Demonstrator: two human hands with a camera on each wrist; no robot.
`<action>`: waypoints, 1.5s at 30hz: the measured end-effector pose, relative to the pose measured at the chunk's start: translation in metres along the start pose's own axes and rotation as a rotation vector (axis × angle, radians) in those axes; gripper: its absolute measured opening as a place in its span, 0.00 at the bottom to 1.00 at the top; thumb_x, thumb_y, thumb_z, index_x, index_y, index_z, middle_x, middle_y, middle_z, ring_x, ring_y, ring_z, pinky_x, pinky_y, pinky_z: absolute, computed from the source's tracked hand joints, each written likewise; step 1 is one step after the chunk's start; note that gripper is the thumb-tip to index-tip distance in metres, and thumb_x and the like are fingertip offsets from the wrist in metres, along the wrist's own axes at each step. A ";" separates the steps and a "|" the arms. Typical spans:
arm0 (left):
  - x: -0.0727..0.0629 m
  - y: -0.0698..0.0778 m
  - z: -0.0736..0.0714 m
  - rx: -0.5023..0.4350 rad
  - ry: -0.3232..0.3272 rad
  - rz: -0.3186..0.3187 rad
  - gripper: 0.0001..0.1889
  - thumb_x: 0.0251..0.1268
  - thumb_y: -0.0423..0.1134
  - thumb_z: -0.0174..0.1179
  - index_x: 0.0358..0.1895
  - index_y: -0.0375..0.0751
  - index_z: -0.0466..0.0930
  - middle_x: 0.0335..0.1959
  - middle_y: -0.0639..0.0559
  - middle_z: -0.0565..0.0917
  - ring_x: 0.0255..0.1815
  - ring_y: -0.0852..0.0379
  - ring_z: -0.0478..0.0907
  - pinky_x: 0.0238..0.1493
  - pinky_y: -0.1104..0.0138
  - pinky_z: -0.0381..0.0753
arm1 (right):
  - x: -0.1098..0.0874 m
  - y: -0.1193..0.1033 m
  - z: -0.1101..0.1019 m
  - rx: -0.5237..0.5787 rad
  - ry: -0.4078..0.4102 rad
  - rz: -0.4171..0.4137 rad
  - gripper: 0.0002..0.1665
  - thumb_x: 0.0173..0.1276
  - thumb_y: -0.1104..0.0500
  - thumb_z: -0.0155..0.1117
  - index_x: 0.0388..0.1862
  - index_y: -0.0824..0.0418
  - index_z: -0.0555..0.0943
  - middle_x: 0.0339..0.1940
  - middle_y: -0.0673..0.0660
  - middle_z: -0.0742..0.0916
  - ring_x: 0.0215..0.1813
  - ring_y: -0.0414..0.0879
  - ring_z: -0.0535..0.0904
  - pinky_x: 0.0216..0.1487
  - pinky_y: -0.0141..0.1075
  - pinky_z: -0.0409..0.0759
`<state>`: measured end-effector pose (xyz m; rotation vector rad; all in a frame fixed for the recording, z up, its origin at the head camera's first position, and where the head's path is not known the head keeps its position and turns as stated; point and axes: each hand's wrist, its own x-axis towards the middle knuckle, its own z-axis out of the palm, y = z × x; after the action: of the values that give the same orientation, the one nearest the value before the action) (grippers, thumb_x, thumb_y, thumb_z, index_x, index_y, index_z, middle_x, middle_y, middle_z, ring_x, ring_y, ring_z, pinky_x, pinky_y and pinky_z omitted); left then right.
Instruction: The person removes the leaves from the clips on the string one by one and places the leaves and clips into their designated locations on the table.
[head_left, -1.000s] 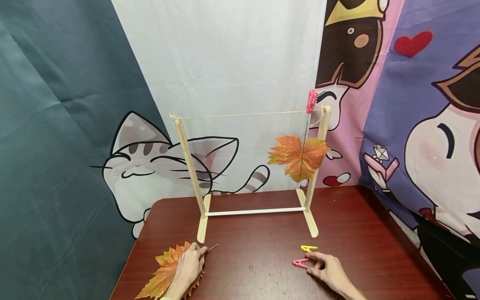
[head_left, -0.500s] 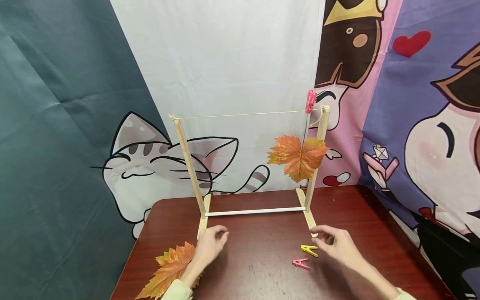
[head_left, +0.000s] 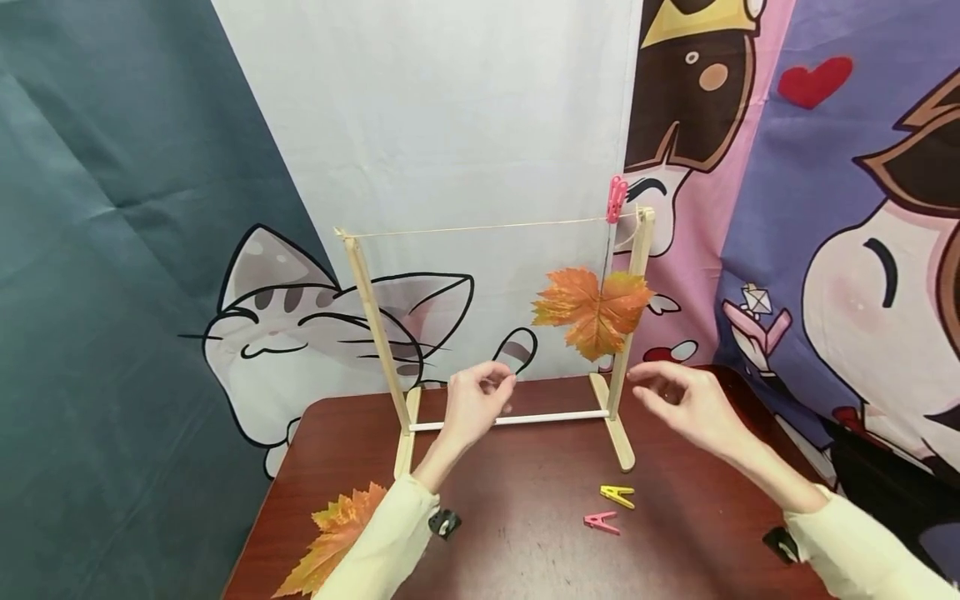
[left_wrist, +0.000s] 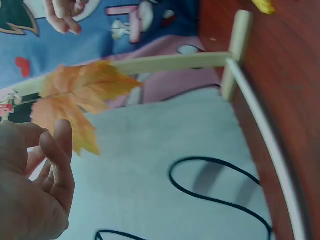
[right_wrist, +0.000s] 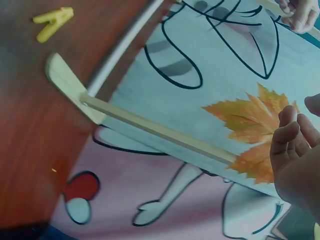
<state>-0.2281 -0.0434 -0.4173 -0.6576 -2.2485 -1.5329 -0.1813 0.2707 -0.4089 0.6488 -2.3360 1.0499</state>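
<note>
An orange maple leaf (head_left: 594, 312) hangs by its stem from a string (head_left: 480, 227), held by a pink clothespin (head_left: 617, 198) near the right post of a wooden stand (head_left: 639, 250). My left hand (head_left: 474, 404), its fingers loosely bent, is raised in front of the stand with nothing visible in it. To the right of the right post, my right hand (head_left: 690, 404) hovers with thumb and fingers apart and holds nothing. A second leaf (head_left: 333, 537) lies on the table at the left, partly hidden under my left sleeve.
A yellow clothespin (head_left: 617, 497) and another pink clothespin (head_left: 602, 522) lie on the reddish-brown table (head_left: 517, 500). A white rod (head_left: 555, 417) joins the stand's feet. Printed cloth (head_left: 465, 100) hangs behind the table.
My left hand has left the leaf on the table and my right hand the pink clothespin on the table. Both have risen forward toward the stand; the left also moved right.
</note>
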 end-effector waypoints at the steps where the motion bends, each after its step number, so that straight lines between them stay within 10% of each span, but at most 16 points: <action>1: 0.005 0.004 0.002 -0.024 0.000 -0.008 0.03 0.63 0.31 0.65 0.35 0.34 0.86 0.26 0.48 0.86 0.16 0.52 0.83 0.13 0.68 0.77 | 0.005 -0.001 -0.002 -0.005 0.000 -0.016 0.17 0.56 0.72 0.74 0.44 0.57 0.86 0.27 0.43 0.84 0.24 0.38 0.75 0.24 0.26 0.71; 22: 0.069 0.052 0.032 -0.161 -0.045 -0.030 0.12 0.65 0.30 0.64 0.50 0.34 0.84 0.36 0.47 0.88 0.16 0.55 0.83 0.11 0.63 0.76 | 0.087 -0.027 -0.046 0.016 0.037 -0.122 0.18 0.57 0.74 0.73 0.47 0.65 0.85 0.31 0.54 0.87 0.27 0.36 0.78 0.27 0.23 0.74; 34: 0.092 0.062 0.045 -0.189 0.019 0.000 0.11 0.65 0.29 0.64 0.50 0.33 0.84 0.37 0.51 0.87 0.18 0.45 0.84 0.11 0.63 0.77 | 0.130 -0.045 -0.068 0.030 0.060 -0.029 0.18 0.62 0.69 0.71 0.52 0.63 0.85 0.39 0.58 0.88 0.32 0.35 0.81 0.30 0.22 0.76; 45: 0.112 0.073 0.059 -0.172 0.055 0.015 0.10 0.65 0.29 0.65 0.48 0.34 0.86 0.38 0.49 0.87 0.14 0.60 0.81 0.14 0.62 0.80 | 0.165 -0.058 -0.086 0.057 0.101 0.018 0.19 0.64 0.66 0.71 0.54 0.67 0.83 0.46 0.49 0.87 0.35 0.35 0.82 0.32 0.24 0.75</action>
<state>-0.2828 0.0548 -0.3234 -0.6695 -2.0836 -1.7291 -0.2522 0.2671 -0.2273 0.5827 -2.2360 1.1343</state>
